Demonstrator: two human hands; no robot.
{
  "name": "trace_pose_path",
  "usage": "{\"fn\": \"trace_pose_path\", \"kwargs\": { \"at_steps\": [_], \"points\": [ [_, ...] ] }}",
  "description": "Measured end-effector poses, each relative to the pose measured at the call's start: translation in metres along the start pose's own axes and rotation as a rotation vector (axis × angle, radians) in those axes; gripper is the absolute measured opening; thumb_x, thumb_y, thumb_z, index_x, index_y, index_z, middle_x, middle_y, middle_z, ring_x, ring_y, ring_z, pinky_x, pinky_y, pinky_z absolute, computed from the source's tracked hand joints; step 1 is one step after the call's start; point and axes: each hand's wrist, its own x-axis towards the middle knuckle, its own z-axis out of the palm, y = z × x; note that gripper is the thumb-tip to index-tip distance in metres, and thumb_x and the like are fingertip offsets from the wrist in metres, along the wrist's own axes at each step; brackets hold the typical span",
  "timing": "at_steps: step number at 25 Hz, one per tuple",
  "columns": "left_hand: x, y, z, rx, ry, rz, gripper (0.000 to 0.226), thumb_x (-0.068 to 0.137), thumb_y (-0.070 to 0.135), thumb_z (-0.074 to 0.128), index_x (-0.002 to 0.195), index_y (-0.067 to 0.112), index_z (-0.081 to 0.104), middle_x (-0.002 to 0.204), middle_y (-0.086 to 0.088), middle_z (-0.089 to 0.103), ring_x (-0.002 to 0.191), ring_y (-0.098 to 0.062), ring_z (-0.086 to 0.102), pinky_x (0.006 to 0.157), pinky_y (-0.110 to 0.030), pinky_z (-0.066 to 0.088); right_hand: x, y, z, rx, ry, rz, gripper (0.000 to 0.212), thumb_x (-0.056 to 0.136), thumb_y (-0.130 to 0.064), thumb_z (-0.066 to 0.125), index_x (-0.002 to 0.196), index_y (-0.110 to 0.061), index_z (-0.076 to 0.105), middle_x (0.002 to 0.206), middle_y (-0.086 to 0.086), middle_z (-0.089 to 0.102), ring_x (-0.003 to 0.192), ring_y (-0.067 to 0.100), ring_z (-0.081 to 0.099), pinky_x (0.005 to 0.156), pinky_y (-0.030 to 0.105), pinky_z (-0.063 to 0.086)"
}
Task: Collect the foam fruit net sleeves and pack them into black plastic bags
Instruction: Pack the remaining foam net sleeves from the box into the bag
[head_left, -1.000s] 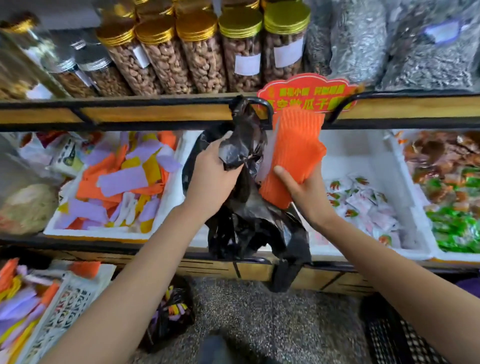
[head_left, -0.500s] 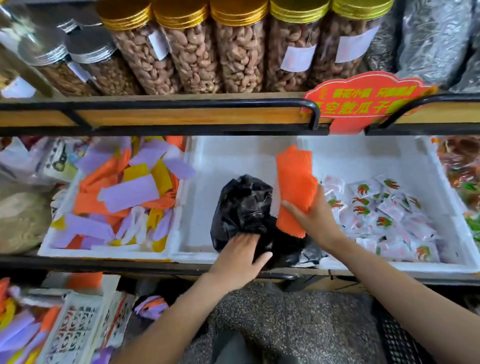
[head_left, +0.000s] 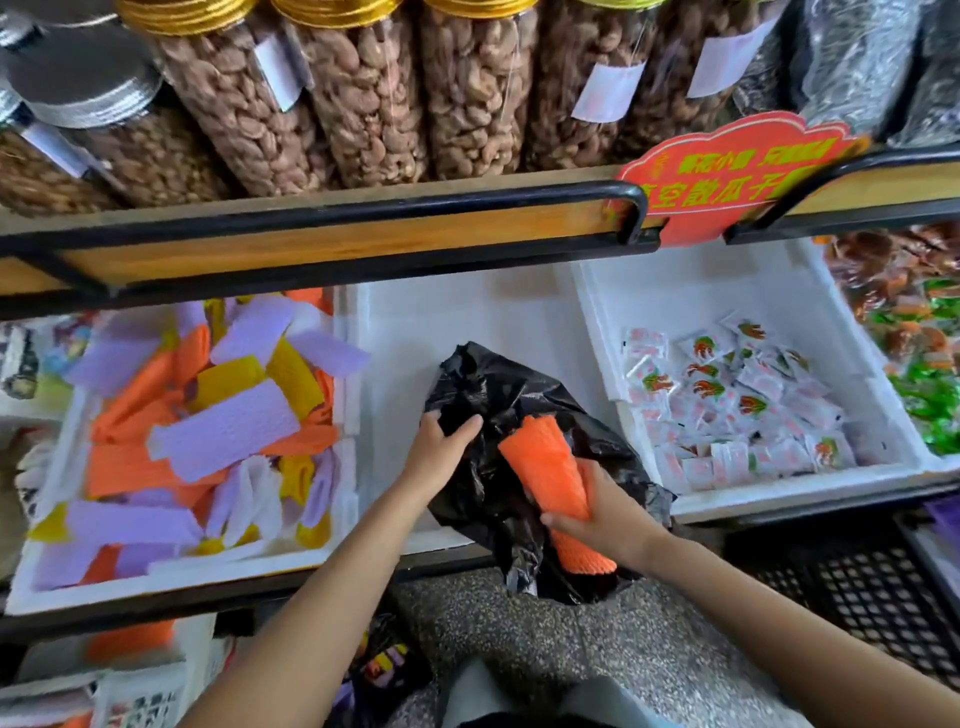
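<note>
The right hand (head_left: 602, 519), fingers curled round the orange sleeves (head_left: 540, 467), aims their long axis far-left at the black bag (head_left: 498, 395), whose edge the left hand (head_left: 436, 452) grips just beside.

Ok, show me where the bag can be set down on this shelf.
Middle white box: bare floor behind the black bag. Packet box: bare at the back. Sleeve box, left, is packed full.

- The left hand (head_left: 439, 447) and right hand (head_left: 602, 512) were bare.
- Behind each grip, the forearms (head_left: 311, 597) were uncovered down to the lower frame edge.
- Below the grips, blurred grey-blue trouser legs (head_left: 498, 693) showed.
</note>
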Motion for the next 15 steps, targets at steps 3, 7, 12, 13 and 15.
{"fn": "trace_pose_path", "kwargs": {
  "at_steps": [3, 7, 12, 13, 15],
  "points": [
    [0.000, -0.006, 0.017, -0.084, 0.011, -0.079, 0.060, 0.077, 0.026, 0.075, 0.126, 0.006, 0.047, 0.120, -0.005, 0.060, 0.105, -0.021, 0.059, 0.096, -0.040, 0.048, -0.004, 0.003, -0.002, 0.033, 0.130, 0.134, 0.076, 0.080, -0.045, 0.068, 0.133, -0.006, 0.030, 0.130, 0.013, 0.045, 0.116, 0.030, 0.052, 0.093, 0.038, 0.044],
    [-0.020, 0.012, 0.026, -0.310, 0.023, 0.001, 0.028, 0.082, 0.004, 0.068, 0.108, 0.012, 0.064, 0.100, -0.004, 0.069, 0.097, -0.022, 0.065, 0.082, -0.029, 0.052, 0.001, -0.007, -0.024, 0.315, 0.367, 0.198, 0.075, 0.080, -0.035, 0.071, 0.130, 0.003, 0.030, 0.125, 0.014, 0.048, 0.111, 0.025, 0.053, 0.086, 0.031, 0.045],
    [-0.053, 0.055, 0.040, -0.421, -0.046, 0.200, 0.026, 0.101, 0.030, 0.041, 0.110, 0.021, 0.064, 0.106, 0.009, 0.065, 0.099, -0.001, 0.060, 0.085, -0.015, 0.046, 0.019, -0.049, -0.042, 0.682, 0.073, 0.055, 0.108, 0.056, -0.063, 0.076, 0.138, -0.012, 0.026, 0.127, 0.004, 0.054, 0.109, 0.012, 0.059, 0.087, 0.031, 0.052],
    [-0.057, 0.061, 0.041, -0.428, -0.035, 0.269, 0.032, 0.101, 0.036, 0.036, 0.114, 0.021, 0.061, 0.112, 0.005, 0.062, 0.104, -0.001, 0.058, 0.089, -0.016, 0.045, 0.025, -0.052, -0.043, 0.656, 0.096, 0.010, 0.109, 0.051, -0.065, 0.080, 0.135, -0.015, 0.032, 0.124, 0.003, 0.057, 0.108, 0.011, 0.060, 0.089, 0.034, 0.053],
    [-0.061, 0.076, 0.036, -0.431, -0.012, 0.395, 0.029, 0.102, 0.037, 0.035, 0.108, 0.021, 0.059, 0.111, 0.002, 0.059, 0.102, 0.003, 0.056, 0.088, -0.015, 0.042, 0.035, -0.059, -0.050, 0.669, 0.209, -0.050, 0.099, 0.048, -0.057, 0.085, 0.128, -0.017, 0.042, 0.115, 0.001, 0.063, 0.104, 0.010, 0.063, 0.091, 0.039, 0.052]
  ]
}}
